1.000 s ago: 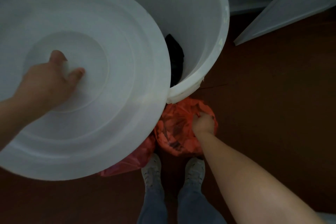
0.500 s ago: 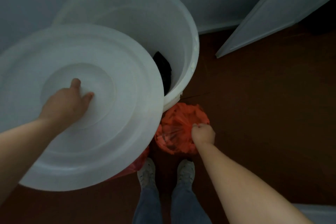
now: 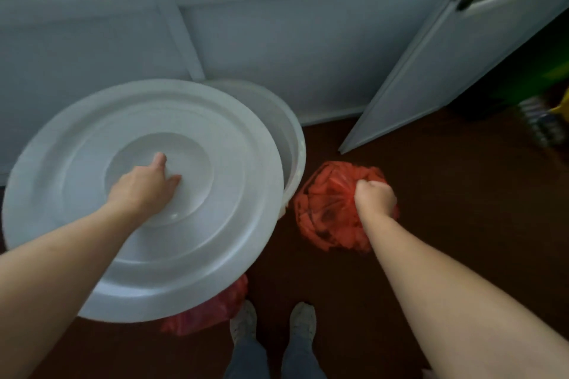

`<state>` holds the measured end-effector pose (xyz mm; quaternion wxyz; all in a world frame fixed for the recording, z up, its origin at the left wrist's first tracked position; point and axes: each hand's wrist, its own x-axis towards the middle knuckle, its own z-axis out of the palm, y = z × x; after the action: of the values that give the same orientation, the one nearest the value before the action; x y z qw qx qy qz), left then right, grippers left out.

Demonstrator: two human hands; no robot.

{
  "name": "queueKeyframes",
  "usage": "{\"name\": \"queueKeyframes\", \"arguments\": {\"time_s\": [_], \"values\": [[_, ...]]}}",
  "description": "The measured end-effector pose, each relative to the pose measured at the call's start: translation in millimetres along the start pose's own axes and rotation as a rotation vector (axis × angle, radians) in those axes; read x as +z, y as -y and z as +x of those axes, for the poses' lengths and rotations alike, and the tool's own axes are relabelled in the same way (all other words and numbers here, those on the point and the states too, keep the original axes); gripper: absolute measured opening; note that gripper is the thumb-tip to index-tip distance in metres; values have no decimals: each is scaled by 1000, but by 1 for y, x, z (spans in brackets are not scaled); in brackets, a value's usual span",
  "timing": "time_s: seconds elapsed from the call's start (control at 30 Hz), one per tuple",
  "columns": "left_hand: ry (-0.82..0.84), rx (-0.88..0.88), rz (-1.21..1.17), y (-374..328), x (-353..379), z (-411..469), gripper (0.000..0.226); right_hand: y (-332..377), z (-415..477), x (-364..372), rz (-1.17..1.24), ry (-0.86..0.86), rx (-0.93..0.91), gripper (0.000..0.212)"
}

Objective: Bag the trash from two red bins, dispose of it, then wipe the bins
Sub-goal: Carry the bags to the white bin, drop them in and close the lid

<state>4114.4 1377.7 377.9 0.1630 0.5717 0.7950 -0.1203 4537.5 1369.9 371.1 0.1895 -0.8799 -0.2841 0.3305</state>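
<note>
My left hand (image 3: 144,188) grips the middle of a large round white lid (image 3: 215,255) and holds it tilted over a big white bin (image 3: 297,148), of which only the right rim shows. A filled red trash bag (image 3: 326,212) hangs just right of the bin. My right hand (image 3: 375,198) is closed in a fist round its gathered top. A second red bag (image 3: 212,311) lies on the floor, mostly hidden under the lid's near edge.
A pale wall and window frame (image 3: 277,40) stand behind the bin. An open white door (image 3: 431,71) angles in at the right, with green and yellow things (image 3: 548,108) beyond it. My shoes (image 3: 274,323) stand on the dark red-brown floor (image 3: 446,209).
The lid has moved across the bin's opening and now hides its inside. The view has drawn back and up. The red bag in my right hand has shifted to the right, clear of the bin.
</note>
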Motion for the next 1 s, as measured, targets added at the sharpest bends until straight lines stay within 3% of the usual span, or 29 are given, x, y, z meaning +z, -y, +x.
{"name": "queueKeyframes", "arguments": {"time_s": [0.23,0.57,0.77,1.0], "values": [[-9,-2,-49,-5,-76,-7,54,123,-24,-72,-97,-81,-286,36],[-79,-22,-110,24,-169,-22,48,236,-82,-118,128,-32,-311,39],[-109,-77,-119,72,-193,-25,47,292,-127,-97,121,-19,-480,37],[-120,-138,-178,141,-163,-24,47,303,-153,-27,192,126,-401,38]]}}
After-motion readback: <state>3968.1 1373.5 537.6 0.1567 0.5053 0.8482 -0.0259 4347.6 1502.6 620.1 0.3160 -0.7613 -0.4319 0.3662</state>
